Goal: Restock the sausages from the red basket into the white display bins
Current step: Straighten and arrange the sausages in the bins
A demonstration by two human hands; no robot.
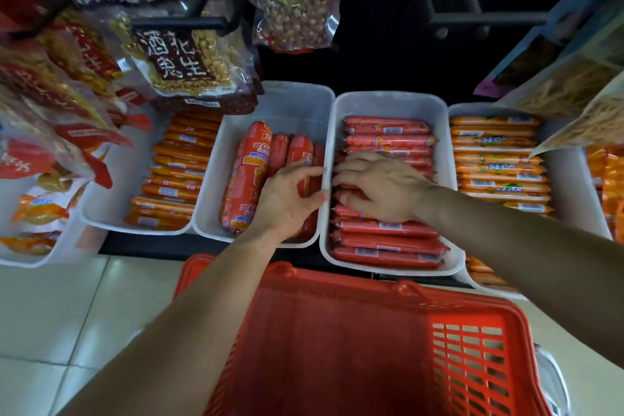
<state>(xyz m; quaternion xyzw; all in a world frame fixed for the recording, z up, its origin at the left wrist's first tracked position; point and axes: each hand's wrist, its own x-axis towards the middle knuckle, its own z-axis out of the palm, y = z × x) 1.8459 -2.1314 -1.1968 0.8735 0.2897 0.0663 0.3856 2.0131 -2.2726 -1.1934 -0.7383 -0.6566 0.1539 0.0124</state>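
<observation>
At the shelf's left end, a white bin (101,213) holds thin orange sausages (175,172). The next bin (287,105) has fat red sausages (246,176); the left hand (287,199) rests there, grip loosely open, holding nothing visible. The right hand (378,186) lies flat, fingers spread, on slim glossy red sausages (388,243) stacked crosswise in the third bin (388,101). The red basket (371,348) sits below.

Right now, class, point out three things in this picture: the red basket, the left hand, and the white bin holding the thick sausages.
red basket (469,365): head view, on its slotted right wall.
left hand (287,203): head view, on the back of the hand.
white bin with thick sausages (297,105): head view, on its bare far wall.
</observation>
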